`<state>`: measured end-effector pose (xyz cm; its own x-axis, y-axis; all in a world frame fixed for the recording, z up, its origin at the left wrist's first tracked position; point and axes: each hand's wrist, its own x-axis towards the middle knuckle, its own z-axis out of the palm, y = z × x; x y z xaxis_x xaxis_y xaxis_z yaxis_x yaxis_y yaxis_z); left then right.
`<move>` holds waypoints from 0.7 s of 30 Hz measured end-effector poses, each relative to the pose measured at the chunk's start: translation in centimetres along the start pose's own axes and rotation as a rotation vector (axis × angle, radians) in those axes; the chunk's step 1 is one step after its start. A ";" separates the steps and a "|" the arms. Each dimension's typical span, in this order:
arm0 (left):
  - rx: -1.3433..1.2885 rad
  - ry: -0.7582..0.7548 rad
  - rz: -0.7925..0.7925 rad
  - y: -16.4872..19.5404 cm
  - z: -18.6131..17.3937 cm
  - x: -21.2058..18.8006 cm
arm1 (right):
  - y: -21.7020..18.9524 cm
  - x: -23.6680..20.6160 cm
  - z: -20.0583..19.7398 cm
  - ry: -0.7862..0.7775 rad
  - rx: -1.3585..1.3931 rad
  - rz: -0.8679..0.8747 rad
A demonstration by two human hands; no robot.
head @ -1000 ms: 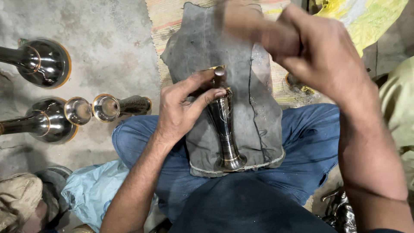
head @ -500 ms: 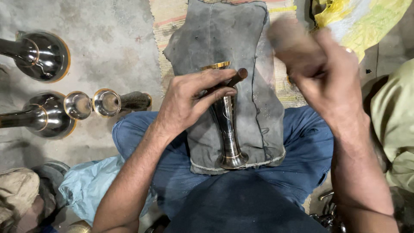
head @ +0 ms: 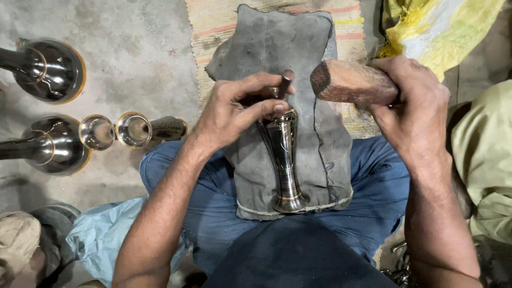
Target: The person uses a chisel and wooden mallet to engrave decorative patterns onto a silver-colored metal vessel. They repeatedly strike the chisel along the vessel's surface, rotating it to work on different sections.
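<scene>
A dark, shiny metal vase with a flared base lies on a grey cloth pad across my lap. My left hand pinches a small dark chisel against the vase's upper end. My right hand grips a thick wooden mallet, whose blunt end sits just to the right of the chisel's top, close to it. Whether the two touch I cannot tell.
On the concrete floor at left stand polished metal vessels and two small cups. A striped mat lies under the pad. Yellow cloth sits at top right, a pale blue bag at lower left.
My right hand has swung the mallet down from a raised, blurred position to beside the chisel's top. My left hand kept the chisel on the vase.
</scene>
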<state>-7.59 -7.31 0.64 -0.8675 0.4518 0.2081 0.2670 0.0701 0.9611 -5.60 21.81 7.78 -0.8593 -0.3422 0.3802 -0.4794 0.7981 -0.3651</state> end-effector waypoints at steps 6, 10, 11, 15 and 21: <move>0.004 -0.117 0.075 -1.2 -0.7 0.0 | 0.1 -0.4 1.3 0.019 0.149 0.186; 0.173 -0.067 0.186 -2.1 -0.6 -0.2 | 0.5 -0.1 1.6 0.019 -0.216 -0.034; 0.153 -0.057 0.139 -2.2 -0.5 -0.4 | 0.4 0.1 1.6 0.025 -0.254 -0.046; 0.190 0.058 0.112 -2.3 0.2 -0.8 | 0.1 1.9 0.9 -0.139 0.055 0.047; 0.114 0.202 -0.122 -0.9 0.7 -1.8 | -1.2 5.6 -0.1 -0.346 0.009 0.144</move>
<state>-5.98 -7.57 -0.72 -0.9592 0.2483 0.1351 0.1913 0.2184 0.9569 -9.82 18.97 10.47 -0.9268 -0.3753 0.0158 -0.3496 0.8462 -0.4021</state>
